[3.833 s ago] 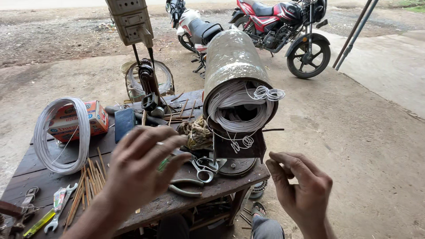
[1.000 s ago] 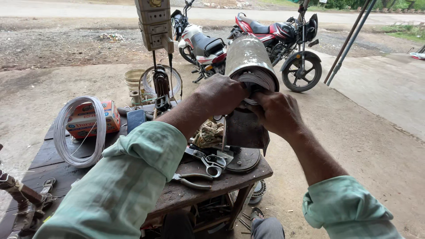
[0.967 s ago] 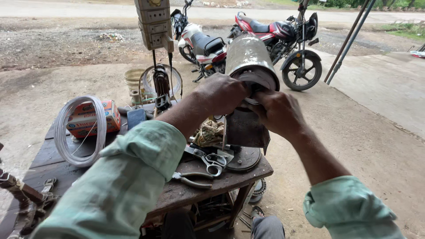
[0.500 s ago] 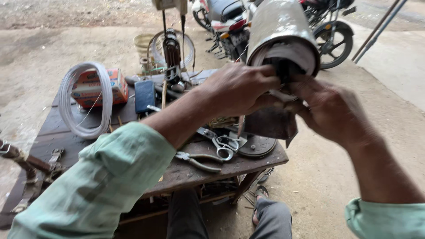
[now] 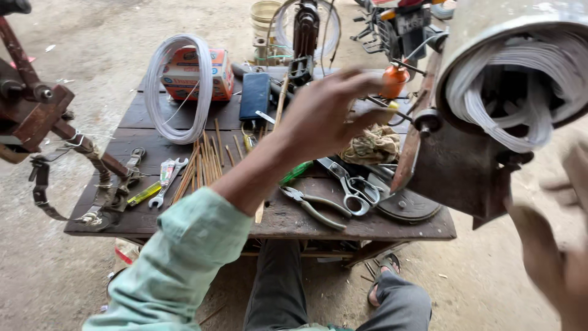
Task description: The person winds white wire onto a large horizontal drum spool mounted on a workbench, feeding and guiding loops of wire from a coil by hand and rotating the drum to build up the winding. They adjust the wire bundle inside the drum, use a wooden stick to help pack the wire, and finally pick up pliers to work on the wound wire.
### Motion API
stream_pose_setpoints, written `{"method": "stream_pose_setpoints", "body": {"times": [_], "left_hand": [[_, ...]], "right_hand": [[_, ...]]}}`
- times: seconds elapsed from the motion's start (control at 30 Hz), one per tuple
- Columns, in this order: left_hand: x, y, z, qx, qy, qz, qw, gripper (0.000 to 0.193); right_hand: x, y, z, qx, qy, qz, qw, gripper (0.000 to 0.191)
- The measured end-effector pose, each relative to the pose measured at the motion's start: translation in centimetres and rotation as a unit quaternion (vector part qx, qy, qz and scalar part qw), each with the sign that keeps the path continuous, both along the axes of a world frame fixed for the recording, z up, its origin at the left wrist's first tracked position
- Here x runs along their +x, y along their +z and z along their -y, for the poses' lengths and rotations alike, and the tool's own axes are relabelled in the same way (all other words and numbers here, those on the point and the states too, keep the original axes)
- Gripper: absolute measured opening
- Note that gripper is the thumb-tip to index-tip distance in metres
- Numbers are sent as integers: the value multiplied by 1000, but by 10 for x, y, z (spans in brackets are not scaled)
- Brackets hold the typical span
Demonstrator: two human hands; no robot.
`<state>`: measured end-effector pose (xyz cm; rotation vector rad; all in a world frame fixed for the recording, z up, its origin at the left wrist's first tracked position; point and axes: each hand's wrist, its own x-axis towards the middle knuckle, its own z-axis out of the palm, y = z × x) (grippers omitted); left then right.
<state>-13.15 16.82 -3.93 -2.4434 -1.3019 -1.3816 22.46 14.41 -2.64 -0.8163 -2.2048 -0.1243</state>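
Near right: right hand (image 5: pixel 554 245) blurred at the frame edge, fingers spread, holding nothing that shows; it sits just beside the lower edge of the rusty steel mounting plate (image 5: pixel 456 178).

Above the plate: grey metal cylindrical motor housing (image 5: pixel 520 37), open end facing the camera, with bundled white winding wire (image 5: pixel 514 92) curling out of its mouth. It stands on the right end of the dark wooden plank workbench (image 5: pixel 202 214).

Mid scene: left hand (image 5: pixel 334 110) raised over the bench, fingers loosely parted, empty, near the housing but apart from it.

Under it on the bench: steel scissors (image 5: pixel 349 184), grey-handled pliers (image 5: pixel 312 205), a crumpled beige rag (image 5: pixel 373 144). Further left, a bundle of thin bamboo slivers (image 5: pixel 199 162), then a chrome open-ended spanner (image 5: pixel 165 181).

Far left: a coil of white insulated wire (image 5: pixel 177 86) leaning on an orange cardboard box (image 5: pixel 190 70).

Judgement: for clean work on the coils, both hands should steady before touching the loops, pressing strands evenly rather than tugging single turns; the plate edge looks sharp, so keep fingers clear of it.
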Motion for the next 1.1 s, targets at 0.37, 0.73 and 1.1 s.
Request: {"method": "stream_pose_setpoints", "body": {"times": [0.37, 0.73, 1.1], "left_hand": [[-63, -156, 48, -410, 359, 180, 819, 75], [98, -98, 155, 75, -48, 304, 948, 26], [60, 17, 44, 60, -25, 211, 975, 30]], "right_hand": [[15, -72, 47, -190, -32, -44, 980, 19], [-40, -61, 58, -337, 201, -123, 911, 67], [25, 8, 51, -191, 112, -690, 689, 43]]}}
